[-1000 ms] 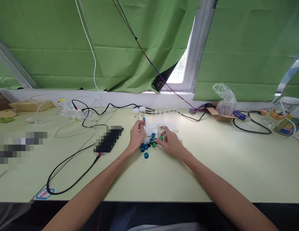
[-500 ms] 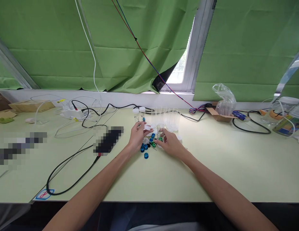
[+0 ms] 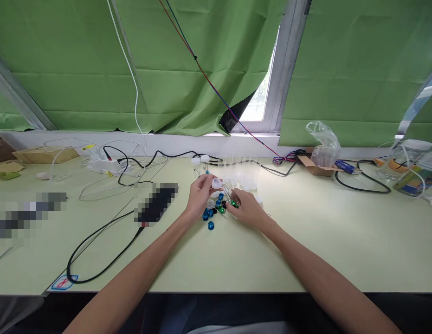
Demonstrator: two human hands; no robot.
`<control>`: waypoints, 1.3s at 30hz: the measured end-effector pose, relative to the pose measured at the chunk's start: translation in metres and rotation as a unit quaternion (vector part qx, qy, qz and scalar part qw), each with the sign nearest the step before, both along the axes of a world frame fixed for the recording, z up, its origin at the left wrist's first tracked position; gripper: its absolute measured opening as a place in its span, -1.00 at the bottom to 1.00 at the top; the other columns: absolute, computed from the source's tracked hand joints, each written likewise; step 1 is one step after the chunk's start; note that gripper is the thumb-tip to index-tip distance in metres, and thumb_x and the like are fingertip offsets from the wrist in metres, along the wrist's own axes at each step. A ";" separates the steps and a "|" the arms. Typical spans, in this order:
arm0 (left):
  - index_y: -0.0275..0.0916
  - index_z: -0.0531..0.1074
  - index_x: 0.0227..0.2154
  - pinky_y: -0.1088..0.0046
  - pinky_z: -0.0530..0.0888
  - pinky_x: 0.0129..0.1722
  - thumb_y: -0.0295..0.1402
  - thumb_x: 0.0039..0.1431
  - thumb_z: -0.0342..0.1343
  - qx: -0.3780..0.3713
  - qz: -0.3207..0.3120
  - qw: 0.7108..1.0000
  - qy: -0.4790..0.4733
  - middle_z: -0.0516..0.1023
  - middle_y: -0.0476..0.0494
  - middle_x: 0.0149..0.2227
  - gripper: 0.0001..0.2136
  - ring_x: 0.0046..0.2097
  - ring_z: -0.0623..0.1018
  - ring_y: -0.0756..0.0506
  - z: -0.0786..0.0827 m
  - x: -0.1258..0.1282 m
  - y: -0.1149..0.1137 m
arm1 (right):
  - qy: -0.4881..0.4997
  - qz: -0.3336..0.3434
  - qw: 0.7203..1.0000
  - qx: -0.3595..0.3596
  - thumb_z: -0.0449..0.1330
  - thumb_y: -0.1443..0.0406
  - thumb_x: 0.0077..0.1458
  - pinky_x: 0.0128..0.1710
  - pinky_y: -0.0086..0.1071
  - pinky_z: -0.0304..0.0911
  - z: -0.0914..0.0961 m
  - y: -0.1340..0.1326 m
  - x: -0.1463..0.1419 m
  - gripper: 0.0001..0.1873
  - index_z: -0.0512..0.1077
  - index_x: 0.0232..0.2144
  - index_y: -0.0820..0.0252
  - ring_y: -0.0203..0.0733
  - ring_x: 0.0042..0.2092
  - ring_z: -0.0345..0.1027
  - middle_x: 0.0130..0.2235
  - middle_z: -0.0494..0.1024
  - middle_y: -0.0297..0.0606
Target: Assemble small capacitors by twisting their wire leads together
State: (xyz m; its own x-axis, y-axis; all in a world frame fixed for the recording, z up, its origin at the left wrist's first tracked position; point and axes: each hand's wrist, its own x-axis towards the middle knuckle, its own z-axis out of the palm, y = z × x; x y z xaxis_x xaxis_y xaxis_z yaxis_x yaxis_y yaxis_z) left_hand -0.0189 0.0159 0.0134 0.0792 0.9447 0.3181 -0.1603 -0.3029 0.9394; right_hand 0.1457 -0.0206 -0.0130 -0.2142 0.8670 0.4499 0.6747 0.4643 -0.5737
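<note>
My left hand (image 3: 199,195) pinches a white cap (image 3: 216,183), its hollow side turned toward me. My right hand (image 3: 246,207) is closed around a clear tube (image 3: 228,188), tilted with its mouth close to the cap. A green part (image 3: 234,203) shows near the right fingertips, and thin metal wires reach up from it toward the cap. Below and between the hands lies a small pile of parts: several blue round ones (image 3: 210,225), another green one (image 3: 220,208) and some black ones (image 3: 224,204). My fingers hide much of the tube.
Two white-capped tubes (image 3: 205,159) stand behind my left hand. Several clear tubes (image 3: 248,174) stand upright behind the right one. A phone-like dark object (image 3: 156,204), blurred out, lies left with a black cable (image 3: 92,278). An open cardboard box (image 3: 318,167) and jars (image 3: 415,162) are at right.
The cap has turned so that its hollow side faces me. The tube has gone from upright to tilted, its mouth now near the cap.
</note>
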 end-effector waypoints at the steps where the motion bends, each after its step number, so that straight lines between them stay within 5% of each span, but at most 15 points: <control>1: -0.27 0.43 -0.36 0.35 0.55 -0.22 -0.02 0.13 0.12 0.008 -0.002 1.000 0.008 0.57 -0.18 -0.26 -0.65 -0.32 0.54 -0.04 0.000 0.000 0.000 | -0.002 -0.002 1.000 -0.002 0.13 0.26 0.01 -0.45 -0.40 0.01 0.000 0.000 0.000 -0.84 0.18 -0.49 0.12 -0.27 -0.45 0.13 -0.52 0.30 -0.41; 18: -0.21 0.49 -0.36 0.48 0.31 -0.46 -0.07 0.27 -0.04 0.126 0.070 0.967 0.209 0.47 -0.05 -0.41 -0.65 -0.48 0.35 0.00 0.004 0.000 -0.012 | -0.046 0.007 0.999 -0.021 0.06 0.35 -0.04 -0.45 -0.40 -0.09 -0.003 -0.004 -0.001 -0.89 0.13 -0.47 0.12 -0.27 -0.48 0.08 -0.53 0.27 -0.41; 29: -0.24 0.45 -0.34 0.49 0.33 -0.39 -0.09 0.33 -0.14 0.148 0.073 0.942 0.291 0.48 -0.10 -0.35 -0.62 -0.42 0.39 -0.01 0.001 0.001 -0.013 | -0.053 0.011 0.998 -0.021 0.05 0.35 -0.01 -0.44 -0.41 -0.10 -0.004 -0.004 -0.001 -0.90 0.14 -0.44 0.12 -0.28 -0.48 0.10 -0.52 0.29 -0.42; 39: -0.19 0.32 -0.35 0.51 0.23 -0.45 -0.12 0.31 -0.10 0.146 0.088 0.918 0.358 0.34 0.06 -0.52 -0.73 -0.50 0.28 0.02 -0.001 0.001 -0.013 | -0.027 0.019 0.999 -0.015 0.13 0.17 0.16 -0.44 -0.42 -0.06 -0.002 -0.006 -0.001 -0.84 0.28 -0.33 0.12 -0.30 -0.54 0.07 -0.60 0.24 -0.49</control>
